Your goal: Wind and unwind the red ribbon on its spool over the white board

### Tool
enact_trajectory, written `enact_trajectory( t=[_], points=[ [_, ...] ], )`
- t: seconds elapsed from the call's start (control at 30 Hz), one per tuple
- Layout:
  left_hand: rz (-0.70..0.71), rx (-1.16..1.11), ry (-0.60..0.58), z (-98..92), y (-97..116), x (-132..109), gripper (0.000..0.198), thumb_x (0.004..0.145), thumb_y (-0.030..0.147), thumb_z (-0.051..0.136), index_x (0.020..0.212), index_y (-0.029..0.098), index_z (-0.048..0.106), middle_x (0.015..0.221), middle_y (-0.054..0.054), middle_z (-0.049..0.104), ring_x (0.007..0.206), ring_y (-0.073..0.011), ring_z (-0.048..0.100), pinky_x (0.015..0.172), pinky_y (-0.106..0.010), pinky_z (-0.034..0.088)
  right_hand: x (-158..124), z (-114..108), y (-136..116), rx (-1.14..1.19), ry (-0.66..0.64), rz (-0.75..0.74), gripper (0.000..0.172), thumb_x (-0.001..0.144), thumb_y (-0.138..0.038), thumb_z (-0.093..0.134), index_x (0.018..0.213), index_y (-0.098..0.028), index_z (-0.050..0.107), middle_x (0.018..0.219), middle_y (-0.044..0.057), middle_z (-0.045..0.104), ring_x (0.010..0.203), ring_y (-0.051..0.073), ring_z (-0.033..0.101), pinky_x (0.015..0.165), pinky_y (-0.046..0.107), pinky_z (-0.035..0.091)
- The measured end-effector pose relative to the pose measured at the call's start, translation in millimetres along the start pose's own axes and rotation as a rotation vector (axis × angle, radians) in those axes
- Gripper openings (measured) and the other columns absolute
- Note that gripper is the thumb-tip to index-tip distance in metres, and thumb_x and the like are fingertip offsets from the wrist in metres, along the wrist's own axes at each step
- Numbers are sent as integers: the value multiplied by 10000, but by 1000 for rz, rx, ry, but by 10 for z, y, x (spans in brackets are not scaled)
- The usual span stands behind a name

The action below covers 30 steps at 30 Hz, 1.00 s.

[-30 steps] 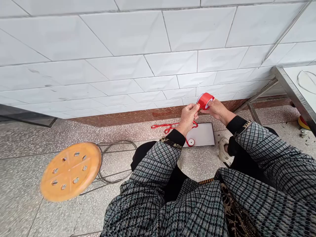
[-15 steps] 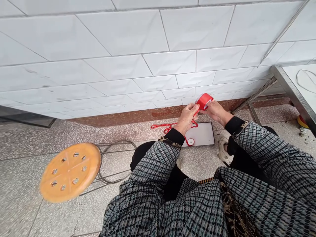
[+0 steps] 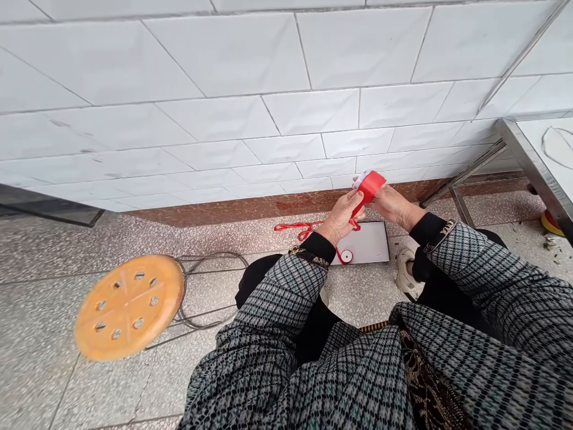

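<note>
A wide roll of red ribbon [image 3: 370,184] with a white rim is held up between both hands. My left hand [image 3: 344,216] pinches the ribbon's loose end at the roll's lower left. At the roll's right side, my right hand [image 3: 394,206] grips it, its fingertips partly hidden behind it. Thin red ribbon [image 3: 298,228] trails in loops on the floor left of my left hand. Below the hands lies a shallow white tray [image 3: 369,245] with a dark edge, and a small white spool [image 3: 346,256] with red ribbon rests at its left part.
An orange round stool [image 3: 129,307] with metal legs lies tipped at the left. A metal-framed table [image 3: 521,152] stands at the right, a red and yellow object [image 3: 550,223] beneath it. The white tiled wall [image 3: 268,113] rises in front.
A wider stretch of red ribbon now shows between the roll and my left hand, which sits slightly lower. The whole view has shifted slightly.
</note>
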<state>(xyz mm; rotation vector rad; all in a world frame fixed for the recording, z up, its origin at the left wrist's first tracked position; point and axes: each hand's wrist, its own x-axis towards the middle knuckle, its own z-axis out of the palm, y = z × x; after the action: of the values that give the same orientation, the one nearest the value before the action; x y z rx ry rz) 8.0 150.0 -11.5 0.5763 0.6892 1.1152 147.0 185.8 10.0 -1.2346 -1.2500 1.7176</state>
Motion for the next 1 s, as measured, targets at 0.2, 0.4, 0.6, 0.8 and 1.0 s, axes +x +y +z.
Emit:
enact_trajectory(
  t=[0.2, 0.4, 0.6, 0.8, 1.0],
  points=[
    [26, -14, 56, 12, 0, -12, 653, 615, 581, 1001, 769, 191, 501, 563, 133, 378, 407, 4, 244, 446, -185, 240, 205, -136, 127, -461, 139, -224, 213, 893, -396, 639, 983, -204, 618, 907, 68, 710, 859, 260, 624, 859, 407, 520],
    [-49, 10, 119, 37, 22, -25, 572, 696, 527, 970, 758, 182, 517, 583, 103, 452, 406, 3, 271, 427, -178, 219, 150, -249, -145, -1162, 183, -517, 423, 850, -110, 587, 1266, -127, 658, 1240, 183, 719, 1098, 316, 646, 918, 385, 480],
    [-121, 112, 169, 14, -8, -1, 499, 719, 484, 972, 816, 132, 633, 713, 2, 661, 406, 14, 308, 412, -177, 229, 46, -314, -341, -1687, 90, -401, 279, 1025, -133, 492, 1232, -87, 673, 1182, 224, 715, 1032, 325, 657, 797, 363, 395],
    [-38, 121, 188, -16, 5, 24, 356, 758, 313, 950, 778, 142, 638, 586, 68, 497, 449, -18, 370, 447, -164, 279, 87, -362, -322, -1777, 139, -251, 285, 1051, -88, 451, 1266, -57, 635, 1185, 231, 710, 1023, 326, 696, 755, 361, 361],
    [21, 123, 200, -31, -18, 35, 290, 769, 275, 921, 790, 142, 664, 667, 52, 567, 473, -20, 399, 484, -190, 342, 90, -414, -326, -1736, 222, -255, 297, 1062, -90, 429, 1282, -82, 629, 1199, 222, 709, 1002, 321, 705, 755, 361, 379]
  ],
)
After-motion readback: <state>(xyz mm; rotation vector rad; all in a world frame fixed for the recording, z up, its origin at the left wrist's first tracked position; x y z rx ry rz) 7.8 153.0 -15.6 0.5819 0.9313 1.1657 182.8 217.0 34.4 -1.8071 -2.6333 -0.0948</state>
